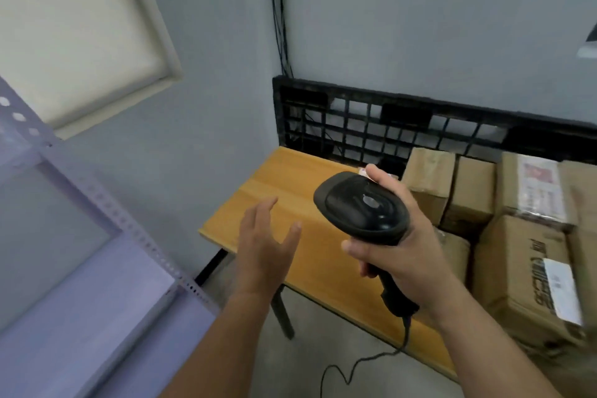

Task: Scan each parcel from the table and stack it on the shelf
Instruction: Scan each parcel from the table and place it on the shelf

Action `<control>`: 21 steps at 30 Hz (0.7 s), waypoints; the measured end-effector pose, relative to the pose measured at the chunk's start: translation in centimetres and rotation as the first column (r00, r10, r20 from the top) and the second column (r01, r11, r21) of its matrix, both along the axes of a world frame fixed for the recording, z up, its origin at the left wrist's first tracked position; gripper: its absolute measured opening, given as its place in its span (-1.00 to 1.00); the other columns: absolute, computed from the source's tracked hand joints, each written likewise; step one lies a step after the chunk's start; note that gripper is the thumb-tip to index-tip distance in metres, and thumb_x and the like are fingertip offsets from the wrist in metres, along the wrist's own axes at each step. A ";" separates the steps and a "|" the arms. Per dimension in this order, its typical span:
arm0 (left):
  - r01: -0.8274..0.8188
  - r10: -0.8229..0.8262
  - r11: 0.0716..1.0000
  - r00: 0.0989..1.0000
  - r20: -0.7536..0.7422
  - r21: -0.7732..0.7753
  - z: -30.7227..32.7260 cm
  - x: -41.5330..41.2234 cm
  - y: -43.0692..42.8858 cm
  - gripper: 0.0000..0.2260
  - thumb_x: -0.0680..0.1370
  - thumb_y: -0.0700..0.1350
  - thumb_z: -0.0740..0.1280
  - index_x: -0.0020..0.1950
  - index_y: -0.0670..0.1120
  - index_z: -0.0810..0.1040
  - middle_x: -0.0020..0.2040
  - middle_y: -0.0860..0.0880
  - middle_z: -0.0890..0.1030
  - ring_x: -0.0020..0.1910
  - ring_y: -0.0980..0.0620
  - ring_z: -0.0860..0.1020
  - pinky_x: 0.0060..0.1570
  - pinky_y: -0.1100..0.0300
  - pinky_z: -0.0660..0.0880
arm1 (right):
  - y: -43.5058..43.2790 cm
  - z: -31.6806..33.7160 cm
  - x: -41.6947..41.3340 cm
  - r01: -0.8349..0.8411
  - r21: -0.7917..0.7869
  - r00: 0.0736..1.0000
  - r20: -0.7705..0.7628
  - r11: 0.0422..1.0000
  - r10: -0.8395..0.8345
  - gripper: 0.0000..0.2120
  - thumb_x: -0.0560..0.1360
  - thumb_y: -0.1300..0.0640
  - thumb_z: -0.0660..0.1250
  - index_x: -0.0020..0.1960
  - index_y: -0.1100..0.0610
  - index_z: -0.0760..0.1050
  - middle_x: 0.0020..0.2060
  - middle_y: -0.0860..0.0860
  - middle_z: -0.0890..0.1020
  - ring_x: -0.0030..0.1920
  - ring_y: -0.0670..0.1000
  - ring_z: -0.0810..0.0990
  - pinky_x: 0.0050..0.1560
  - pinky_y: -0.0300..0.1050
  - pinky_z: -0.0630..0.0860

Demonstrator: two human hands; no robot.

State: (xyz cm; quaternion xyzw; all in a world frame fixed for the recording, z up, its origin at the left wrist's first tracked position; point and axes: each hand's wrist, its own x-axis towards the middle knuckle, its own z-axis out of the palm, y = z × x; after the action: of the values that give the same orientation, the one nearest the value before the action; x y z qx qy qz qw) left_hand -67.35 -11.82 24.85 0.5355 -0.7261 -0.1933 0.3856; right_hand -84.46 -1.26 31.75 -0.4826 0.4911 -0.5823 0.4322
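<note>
My right hand [410,255] grips a black barcode scanner [361,207] by its handle, head pointing away from me, above the wooden table [268,184]. A cable [358,365] hangs from the scanner's handle. My left hand [265,245] hovers over the table's left part, fingers spread and holding nothing. Several cardboard parcels crowd the table's right side: a small box [426,181], one with a printed label [533,187], and a large one [523,278] nearest me. The lilac metal shelf [106,294] stands at the left.
A black plastic grid pallet [403,126] leans against the wall behind the table. Black cables [279,9] run down the wall corner. A gap of floor [307,349] lies between shelf and table. A window with a blind [80,25] is upper left.
</note>
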 end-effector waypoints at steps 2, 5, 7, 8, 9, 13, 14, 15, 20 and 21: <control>0.039 -0.039 0.998 0.999 0.005 0.050 -0.3 -2.3 -0.1 -0.52 0.50 -0.03 0.42 0.38 -0.11 0.42 0.28 -0.06 0.48 0.28 -0.03 0.41 0.22 0.14 0.36 | 0.5 -0.2 -1.7 0.053 0.009 0.999 -0.007 0.999 -0.053 -0.14 0.19 0.19 0.54 0.36 -0.29 0.32 0.12 -0.11 0.58 -0.42 0.13 0.57 -0.43 -0.05 0.58; 0.101 -0.106 0.989 0.994 0.039 0.105 -0.8 -5.1 -1.0 -0.49 0.52 -0.01 0.39 0.43 -0.09 0.36 0.35 -0.05 0.43 0.34 0.00 0.36 0.25 0.16 0.31 | 0.7 -0.5 -3.5 0.130 0.011 0.991 -0.024 0.991 -0.130 -0.16 0.19 0.18 0.54 0.34 -0.31 0.30 0.09 -0.12 0.59 -0.42 0.17 0.58 -0.42 -0.04 0.59; 0.141 -0.150 0.977 0.987 0.050 0.159 -1.1 -6.6 -2.1 -0.47 0.54 0.03 0.35 0.47 -0.07 0.31 0.39 -0.04 0.39 0.37 0.00 0.33 0.29 0.11 0.30 | 0.5 -0.6 -4.5 0.181 0.011 0.983 -0.028 0.983 -0.181 -0.15 0.20 0.19 0.53 0.36 -0.28 0.29 0.14 -0.04 0.58 -0.44 0.16 0.57 -0.42 -0.04 0.59; 0.156 -0.169 0.970 0.984 0.055 0.185 -1.3 -7.2 -2.8 -0.46 0.55 0.04 0.34 0.48 -0.06 0.29 0.40 -0.03 0.37 0.39 0.00 0.32 0.30 0.10 0.30 | 0.3 -0.6 -4.9 0.204 0.017 0.979 -0.027 0.979 -0.204 -0.14 0.20 0.19 0.53 0.37 -0.26 0.29 0.15 -0.02 0.58 -0.44 0.16 0.57 -0.42 -0.04 0.59; 0.171 -0.188 0.962 0.980 0.062 0.212 -1.5 -7.8 -3.6 -0.45 0.56 0.05 0.32 0.50 -0.06 0.27 0.42 -0.04 0.35 0.40 -0.01 0.30 0.31 0.09 0.29 | 0.0 -0.6 -5.3 0.225 0.027 0.974 -0.027 0.974 -0.224 -0.14 0.20 0.19 0.53 0.39 -0.25 0.29 0.16 -0.02 0.58 -0.44 0.16 0.57 -0.42 -0.04 0.59; 0.236 -0.283 0.910 0.955 0.093 0.340 -2.4 -10.3 -6.6 -0.44 0.60 0.06 0.26 0.53 -0.10 0.20 0.48 -0.09 0.27 0.45 -0.06 0.23 0.37 0.04 0.25 | -1.2 -0.8 -6.7 0.304 0.054 0.952 -0.046 0.951 -0.302 -0.12 0.20 0.19 0.53 0.41 -0.24 0.28 0.14 0.09 0.59 -0.45 0.13 0.58 -0.42 -0.09 0.57; 0.244 -0.301 0.896 0.948 0.104 0.370 -2.6 -11.0 -7.4 -0.44 0.61 0.06 0.25 0.53 -0.13 0.19 0.48 -0.11 0.26 0.46 -0.07 0.22 0.37 0.05 0.24 | -1.5 -0.9 -7.0 0.325 0.059 0.945 -0.059 0.944 -0.322 -0.12 0.21 0.20 0.53 0.42 -0.23 0.27 0.14 0.12 0.59 -0.45 0.13 0.58 -0.41 -0.09 0.57; 0.251 -0.320 0.883 0.940 0.117 0.397 -2.7 -11.6 -8.1 -0.45 0.62 0.04 0.23 0.53 -0.15 0.20 0.48 -0.12 0.26 0.45 -0.08 0.22 0.37 0.06 0.23 | -1.9 -1.0 -7.4 0.345 0.063 0.938 -0.070 0.936 -0.341 -0.11 0.23 0.22 0.53 0.44 -0.21 0.26 0.13 0.13 0.59 -0.45 0.14 0.58 -0.41 -0.09 0.57; 0.221 -0.399 0.785 0.895 0.199 0.579 -4.5 -14.0 -11.5 -0.58 0.66 0.01 0.12 0.39 -0.26 0.35 0.36 -0.22 0.37 0.34 -0.15 0.31 0.27 0.04 0.28 | -3.4 -1.7 -9.0 0.421 0.098 0.905 -0.102 0.902 -0.412 -0.12 0.30 0.30 0.52 0.43 -0.26 0.25 0.12 0.16 0.59 -0.45 0.16 0.58 -0.39 -0.06 0.57; 0.211 -0.408 0.767 0.889 0.206 0.606 -5.2 -14.3 -12.2 -0.59 0.66 0.02 0.10 0.33 -0.26 0.39 0.30 -0.24 0.41 0.28 -0.16 0.35 0.24 0.03 0.31 | -3.6 -1.9 -9.1 0.435 0.106 0.899 -0.111 0.894 -0.424 -0.12 0.30 0.30 0.53 0.43 -0.27 0.24 0.12 0.16 0.59 -0.45 0.16 0.59 -0.38 -0.05 0.58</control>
State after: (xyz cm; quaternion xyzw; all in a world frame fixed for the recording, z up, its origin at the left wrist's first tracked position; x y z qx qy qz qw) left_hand -81.63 -23.99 19.63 0.5206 -0.7676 -0.3711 0.0450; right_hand -93.59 -4.84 29.84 -0.3579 0.6397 -0.6097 0.3016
